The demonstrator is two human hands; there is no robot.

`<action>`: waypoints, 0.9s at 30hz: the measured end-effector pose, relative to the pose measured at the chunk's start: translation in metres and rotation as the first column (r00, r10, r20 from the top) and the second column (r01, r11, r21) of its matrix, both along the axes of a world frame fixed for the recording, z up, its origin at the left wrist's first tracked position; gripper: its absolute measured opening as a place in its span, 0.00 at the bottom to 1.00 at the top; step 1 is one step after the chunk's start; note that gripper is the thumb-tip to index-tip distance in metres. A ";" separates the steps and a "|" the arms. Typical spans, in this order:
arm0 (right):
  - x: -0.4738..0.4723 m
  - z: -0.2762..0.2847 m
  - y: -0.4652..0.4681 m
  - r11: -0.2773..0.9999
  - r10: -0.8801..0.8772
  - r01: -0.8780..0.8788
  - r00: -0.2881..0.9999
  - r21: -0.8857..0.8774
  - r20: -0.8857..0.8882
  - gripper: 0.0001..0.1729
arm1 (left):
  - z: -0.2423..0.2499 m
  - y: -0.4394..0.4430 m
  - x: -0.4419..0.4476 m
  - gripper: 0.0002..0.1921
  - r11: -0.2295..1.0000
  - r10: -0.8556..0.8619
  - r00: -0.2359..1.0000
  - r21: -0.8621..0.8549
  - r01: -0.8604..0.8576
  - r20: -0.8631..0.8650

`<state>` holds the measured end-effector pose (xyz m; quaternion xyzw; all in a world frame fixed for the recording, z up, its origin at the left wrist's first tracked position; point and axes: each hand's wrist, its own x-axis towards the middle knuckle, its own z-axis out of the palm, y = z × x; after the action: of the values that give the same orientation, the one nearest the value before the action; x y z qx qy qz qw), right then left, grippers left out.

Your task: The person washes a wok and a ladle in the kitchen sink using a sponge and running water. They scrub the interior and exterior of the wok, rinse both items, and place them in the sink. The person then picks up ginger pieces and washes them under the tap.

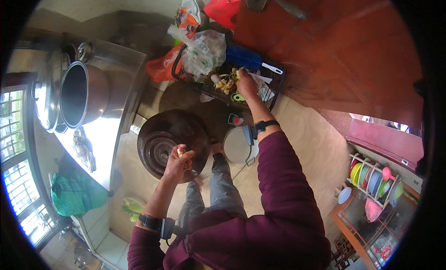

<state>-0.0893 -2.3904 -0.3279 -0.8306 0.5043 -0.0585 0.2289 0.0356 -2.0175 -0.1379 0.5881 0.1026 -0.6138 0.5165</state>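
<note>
My right hand (247,84) reaches over a black wire rack (283,82), its fingers closed around a yellowish piece of ginger (238,74). More knobby ginger (224,85) lies just left of those fingers. Below the hand, a green ring-shaped item (238,97) rests in the rack beside some papers (264,90). Over a large dark-brown glazed jar (188,127), my left hand (178,162) is curled around a small pale piece (180,151), perhaps ginger; the fingers hide most of it.
Clear plastic bags (205,52) and a blue item with a white handle (271,68) crowd the rack. A round white-topped object (238,144) stands near my feet. Left is a metal counter (101,141) with a deep pot (94,92). A wooden door (334,54) stands right.
</note>
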 end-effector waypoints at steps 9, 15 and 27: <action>-0.023 0.129 0.122 0.534 -0.346 -0.419 0.684 0.734 0.642 0.14 | 0.010 -0.040 -0.016 0.18 0.998 0.019 0.999 -0.063 -0.017 0.033; -0.018 0.166 0.210 0.595 -0.282 -0.330 0.768 0.733 0.575 0.22 | 0.011 -0.050 -0.014 0.21 0.969 0.011 0.989 -0.243 -0.048 -0.150; -0.007 0.089 0.119 0.818 -0.004 -0.236 0.909 0.524 0.416 0.12 | -0.005 -0.021 -0.005 0.12 0.930 0.172 0.975 -0.303 -0.207 -0.139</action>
<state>-0.0958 -2.2716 -0.2393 -0.7256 0.3888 -0.0608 0.5645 0.0308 -2.0390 -0.1426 0.4505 0.0878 -0.6009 0.6544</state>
